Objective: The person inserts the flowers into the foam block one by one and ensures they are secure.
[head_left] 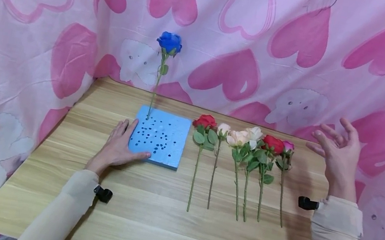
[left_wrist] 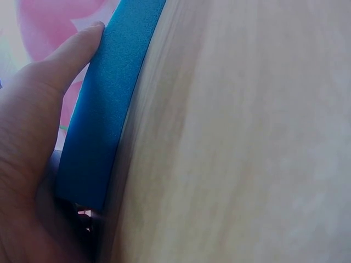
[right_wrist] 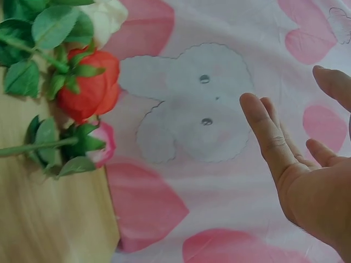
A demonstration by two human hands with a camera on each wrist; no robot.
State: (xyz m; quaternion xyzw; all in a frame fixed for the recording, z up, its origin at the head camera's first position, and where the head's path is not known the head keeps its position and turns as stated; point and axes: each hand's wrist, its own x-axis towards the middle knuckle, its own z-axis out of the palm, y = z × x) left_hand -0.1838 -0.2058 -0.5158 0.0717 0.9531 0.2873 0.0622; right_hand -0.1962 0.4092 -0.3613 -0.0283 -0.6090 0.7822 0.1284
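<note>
The left hand point(head_left: 119, 148) lies flat on the counter point(head_left: 158, 225) at the near left corner of the blue foam block point(head_left: 160, 136). Its fingers are straight and relaxed against the block's left edge and its thumb runs along the near edge, a hold that looks meant to keep the light slab from sliding. The left wrist view shows the thumb point(left_wrist: 71, 52) pressed to the foam's thick side. The block is a square slab, bright blue, its top pocked with many small dark holes. A blue rose point(head_left: 169, 42) stands upright in its far left corner, the thin green stem planted in one hole.

Just right of the block, six roses point(head_left: 243, 139) lie side by side with heads toward the heart-printed cloth point(head_left: 230, 36) and stems toward the person: red, pale pink, cream, white, red, small pink.

Further right, the right hand point(head_left: 338, 156) hovers above the counter's far right edge, fingers spread and loosely bent, holding nothing, nearest the small pink rose point(right_wrist: 96, 143).
</note>
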